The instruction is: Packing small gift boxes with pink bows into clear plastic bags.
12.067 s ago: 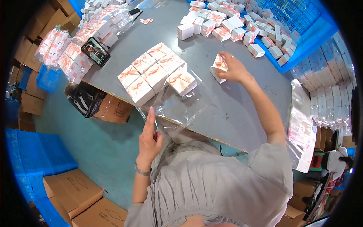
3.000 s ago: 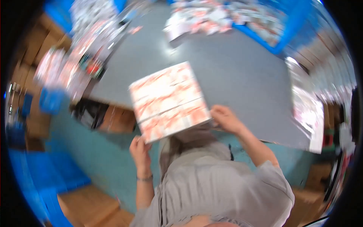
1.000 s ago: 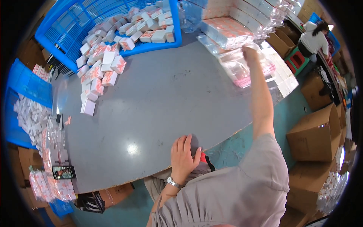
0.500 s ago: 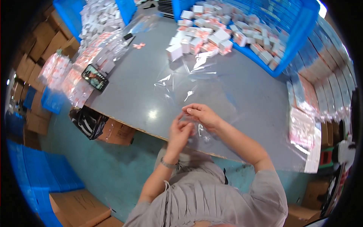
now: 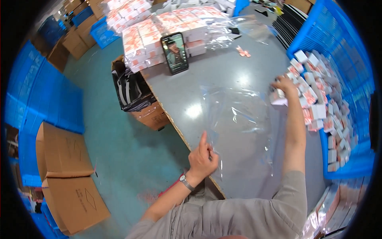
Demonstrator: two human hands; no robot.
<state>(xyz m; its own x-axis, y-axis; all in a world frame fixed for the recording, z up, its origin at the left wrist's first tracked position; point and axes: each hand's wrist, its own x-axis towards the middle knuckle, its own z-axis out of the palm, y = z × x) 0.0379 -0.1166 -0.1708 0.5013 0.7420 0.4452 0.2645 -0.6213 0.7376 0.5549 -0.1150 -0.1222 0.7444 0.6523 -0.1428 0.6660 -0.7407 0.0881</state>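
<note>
A clear plastic bag (image 5: 248, 115) lies flat and wrinkled on the grey table. My left hand (image 5: 203, 159) is beside its near left edge, index finger stretched out and the other fingers loosely bent; nothing shows in it. Further off to the right, my right hand (image 5: 284, 84) has its fingers bent over a small white box (image 5: 278, 98) at the edge of a heap. The heap of small white boxes with orange-pink print (image 5: 309, 95) spills from a blue crate (image 5: 354, 75) lying on its side. My right fingertips are partly hidden among the boxes.
A phone (image 5: 174, 53) leans on stacked wrapped packs (image 5: 145, 38) at the far left. A small pink piece (image 5: 243, 52) lies beyond the bag. Below the table edge is a carton with a black liner (image 5: 133, 89). Brown cartons (image 5: 75, 195) and blue crates (image 5: 55, 95) stand at left.
The view has swung left. My right hand has left the plastic bag and reached out to the box heap. My left hand remains near the bag, its index finger now extended.
</note>
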